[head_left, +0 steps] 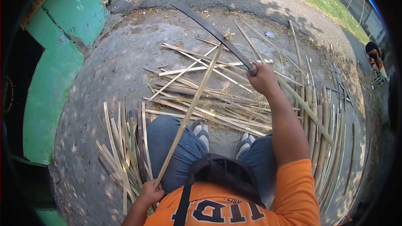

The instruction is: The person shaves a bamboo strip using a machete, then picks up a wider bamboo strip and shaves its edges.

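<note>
My right hand (264, 78) is closed round the handle of a machete (205, 26), whose long dark blade slants up and to the left. Low on the left, by my thigh, my left hand (151, 193) grips the near end of a long bamboo strip (190, 111). That strip runs up and away from me across my left knee. Its far end meets the blade near the middle, with frayed fibres showing there. Beneath the strip, a loose pile of split bamboo (209, 96) lies on the ground in front of my shoes.
More bamboo strips (121, 142) are bundled at my left. Several bamboo poles (320, 138) lie at my right, with a thicker pole (307, 109) slanting over them. A green wall (54, 88) stands at the left. Another person (377, 58) is at the far right edge.
</note>
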Available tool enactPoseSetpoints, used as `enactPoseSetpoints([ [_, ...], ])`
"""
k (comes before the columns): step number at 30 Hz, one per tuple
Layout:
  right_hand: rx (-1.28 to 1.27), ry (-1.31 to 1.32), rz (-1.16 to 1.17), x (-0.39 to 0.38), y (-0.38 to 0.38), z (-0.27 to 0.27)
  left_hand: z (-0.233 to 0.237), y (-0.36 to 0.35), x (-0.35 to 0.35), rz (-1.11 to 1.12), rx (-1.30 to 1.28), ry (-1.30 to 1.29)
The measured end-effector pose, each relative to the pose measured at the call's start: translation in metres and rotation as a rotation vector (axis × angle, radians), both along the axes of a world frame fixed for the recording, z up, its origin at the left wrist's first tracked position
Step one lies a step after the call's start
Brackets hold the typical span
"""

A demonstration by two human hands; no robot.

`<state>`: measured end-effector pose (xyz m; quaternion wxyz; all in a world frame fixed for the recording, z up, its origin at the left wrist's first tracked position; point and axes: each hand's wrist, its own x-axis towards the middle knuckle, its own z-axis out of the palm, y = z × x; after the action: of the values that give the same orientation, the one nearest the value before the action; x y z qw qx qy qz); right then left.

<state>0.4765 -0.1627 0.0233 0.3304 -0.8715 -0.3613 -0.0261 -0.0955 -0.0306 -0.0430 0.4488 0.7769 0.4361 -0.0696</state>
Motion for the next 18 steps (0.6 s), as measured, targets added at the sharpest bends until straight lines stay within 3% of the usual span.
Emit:
enactPoseSetpoints([
  [3,0.084,0.005,0.060,-0.023,0.003,0.013,-0.003,-0.004,0.001,0.014,-0.007,-0.019],
  [9,-0.199,-0.246,0.441,-0.066,0.008,0.026,0.002,-0.003,0.005,0.048,-0.064,-0.035],
  [12,-0.174,-0.276,0.457,-0.054,0.012,0.016,0.001,-0.003,0.002,0.038,-0.057,-0.028],
  [14,-0.018,-0.196,0.259,-0.027,0.015,-0.005,0.003,-0.004,0.005,0.053,-0.058,-0.013],
  [16,0.067,0.092,-0.035,-0.006,0.014,-0.008,0.002,-0.002,0.003,0.027,-0.033,-0.006],
  [18,0.062,0.068,-0.025,-0.002,0.006,-0.015,-0.001,0.003,-0.002,0.011,-0.026,-0.011],
])
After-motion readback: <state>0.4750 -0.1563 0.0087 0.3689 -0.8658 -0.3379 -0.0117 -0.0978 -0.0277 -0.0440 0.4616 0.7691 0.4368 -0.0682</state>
